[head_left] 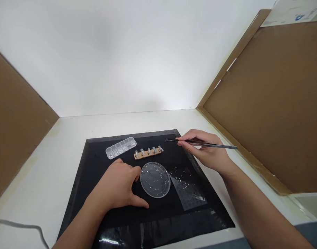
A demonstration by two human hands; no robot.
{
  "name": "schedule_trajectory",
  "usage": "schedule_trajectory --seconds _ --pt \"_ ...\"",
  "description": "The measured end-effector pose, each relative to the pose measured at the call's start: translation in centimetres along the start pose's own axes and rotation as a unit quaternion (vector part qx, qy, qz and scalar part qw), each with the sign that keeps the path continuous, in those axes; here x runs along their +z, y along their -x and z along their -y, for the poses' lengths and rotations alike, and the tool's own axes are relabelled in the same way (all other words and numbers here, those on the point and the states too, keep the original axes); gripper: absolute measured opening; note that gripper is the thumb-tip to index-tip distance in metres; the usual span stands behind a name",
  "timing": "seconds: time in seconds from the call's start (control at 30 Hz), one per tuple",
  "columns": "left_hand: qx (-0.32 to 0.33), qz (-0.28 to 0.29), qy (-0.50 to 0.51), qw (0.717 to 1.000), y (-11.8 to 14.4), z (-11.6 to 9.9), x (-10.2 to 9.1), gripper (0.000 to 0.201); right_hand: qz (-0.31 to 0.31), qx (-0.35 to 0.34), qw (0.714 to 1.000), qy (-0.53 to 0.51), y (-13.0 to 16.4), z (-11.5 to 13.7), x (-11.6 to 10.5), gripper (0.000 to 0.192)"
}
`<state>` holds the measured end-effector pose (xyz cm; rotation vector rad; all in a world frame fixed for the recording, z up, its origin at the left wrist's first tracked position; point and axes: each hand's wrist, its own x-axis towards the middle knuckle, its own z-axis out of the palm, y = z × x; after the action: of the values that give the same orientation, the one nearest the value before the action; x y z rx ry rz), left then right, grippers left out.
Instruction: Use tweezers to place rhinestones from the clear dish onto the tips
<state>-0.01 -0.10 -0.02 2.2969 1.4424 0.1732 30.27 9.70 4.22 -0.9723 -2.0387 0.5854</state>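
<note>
Head view: left hand (119, 186) flat on the black mat (96, 166), fingers loosely spread, thumb and forefinger cupping the near-left rim of the clear round dish (155, 180) of tiny pale beads. Right hand (206, 152) pinching long metal tweezers (200, 143), tips held above the mat's far edge, near the wooden strip of nail tips (148, 153). Clear compartment box (120, 147) behind the left hand. Transparent sheet (188, 188) hard to make out; forearms cut off at the bottom edge.

White surface (57, 166), walled by cardboard left and right. Directly on it: black mat (101, 214), square to the front edge; grey cable (20, 226) curling at the near left corner. Glossy film (127, 235) over the mat's near edge.
</note>
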Motion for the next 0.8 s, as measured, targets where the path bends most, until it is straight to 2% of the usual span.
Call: schedule_trajectory --seconds 0.13,0.4,0.67,0.8 --pt "0.002 -0.004 0.003 1.0 -0.1 0.1 0.1 0.066 0.004 -0.012 1.0 0.014 0.0 -0.1 0.0 0.014" --pt "0.004 -0.003 0.004 1.0 -0.1 0.0 -0.1 0.065 0.007 -0.081 0.994 0.079 -0.1 -0.2 0.4 0.008" --pt "0.005 -0.006 -0.004 1.0 -0.2 -0.1 0.0 0.065 0.099 -0.096 0.979 0.148 0.4 -1.3 1.1 0.035" --pt "0.004 -0.007 0.002 1.0 -0.2 -0.1 0.0 0.065 0.134 -0.105 0.969 0.18 0.6 -1.8 1.1 0.038"
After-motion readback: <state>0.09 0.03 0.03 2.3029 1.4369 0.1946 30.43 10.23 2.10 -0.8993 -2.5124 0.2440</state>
